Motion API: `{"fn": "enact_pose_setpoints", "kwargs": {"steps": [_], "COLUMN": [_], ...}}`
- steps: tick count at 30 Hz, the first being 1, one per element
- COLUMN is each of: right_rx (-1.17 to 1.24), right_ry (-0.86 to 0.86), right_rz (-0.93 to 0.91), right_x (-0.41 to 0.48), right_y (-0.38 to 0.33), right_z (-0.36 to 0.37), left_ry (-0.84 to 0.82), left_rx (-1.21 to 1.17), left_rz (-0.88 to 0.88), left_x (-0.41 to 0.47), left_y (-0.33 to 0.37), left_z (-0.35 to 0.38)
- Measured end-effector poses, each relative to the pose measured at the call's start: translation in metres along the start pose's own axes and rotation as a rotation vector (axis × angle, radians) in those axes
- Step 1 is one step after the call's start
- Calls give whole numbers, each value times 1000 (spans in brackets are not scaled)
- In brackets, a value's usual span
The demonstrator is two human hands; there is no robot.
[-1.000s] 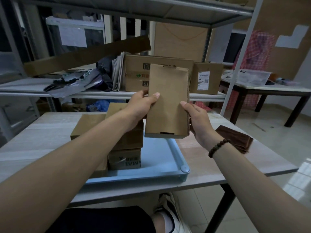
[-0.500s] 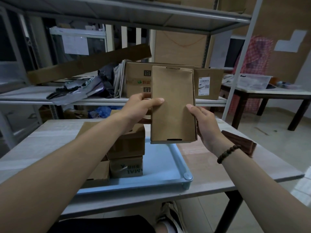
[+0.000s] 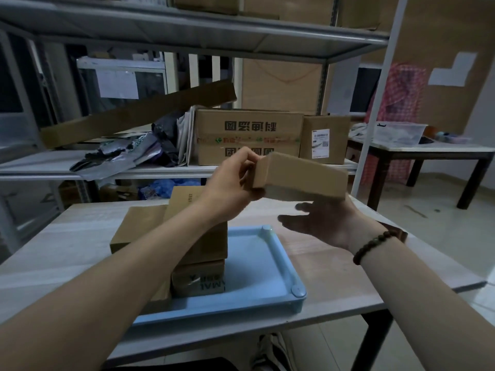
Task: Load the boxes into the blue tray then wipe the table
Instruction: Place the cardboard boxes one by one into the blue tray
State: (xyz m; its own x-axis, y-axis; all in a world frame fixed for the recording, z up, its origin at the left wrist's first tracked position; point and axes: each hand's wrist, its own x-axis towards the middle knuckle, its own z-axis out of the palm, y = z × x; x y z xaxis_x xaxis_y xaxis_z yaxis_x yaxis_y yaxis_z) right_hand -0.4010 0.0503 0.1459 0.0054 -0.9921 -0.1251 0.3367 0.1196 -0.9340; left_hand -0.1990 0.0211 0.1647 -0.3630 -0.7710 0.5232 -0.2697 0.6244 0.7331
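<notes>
Box hung tilted in air, above far end of blue tray. Our left grip pinched its left end, fingers curled round edge. Our right grip lay spread just under box, fingers straight, clamped on nothing; whether it touched box, we could not tell. Below left grip, stacked boxes already sat in tray. We judged loading well along, this box left to set down. Worktop wipe not begun; brown cloth lay just beyond right wrist.
</notes>
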Motion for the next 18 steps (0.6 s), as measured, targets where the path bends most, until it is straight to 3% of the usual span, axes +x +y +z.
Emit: {"fn": "enact_pose_setpoints", "kwargs": {"steps": [4, 6, 7, 9, 11, 14, 18], "right_rx": [-66, -23, -16, -63, -116, -177, -182], "right_ry": [-41, -68, -79, -67, -57, -85, -78], "right_rz": [10, -29, -55, -129, -206, -259, -321], "right_x": [-7, -7, -6, -3, -2, -3, -3], "right_y": [-5, -7, -8, -7, -6, -5, -2], "right_z": [-4, -5, -5, -4, -5, -7, -2], "left_ry": [14, 57, 90, 98, -36, -210, -213], "left_rx": [279, 322, 254, -105, -362, -279, -313], "left_rz": [227, 188, 113, -122, -332, -324, -318], "left_x": [-6, -7, -6, -6, -4, -4, -4], "left_y": [-9, -8, -5, 0, 2, 3, -3], "left_z": [3, 3, 3, -1, -9, -14, -14]}}
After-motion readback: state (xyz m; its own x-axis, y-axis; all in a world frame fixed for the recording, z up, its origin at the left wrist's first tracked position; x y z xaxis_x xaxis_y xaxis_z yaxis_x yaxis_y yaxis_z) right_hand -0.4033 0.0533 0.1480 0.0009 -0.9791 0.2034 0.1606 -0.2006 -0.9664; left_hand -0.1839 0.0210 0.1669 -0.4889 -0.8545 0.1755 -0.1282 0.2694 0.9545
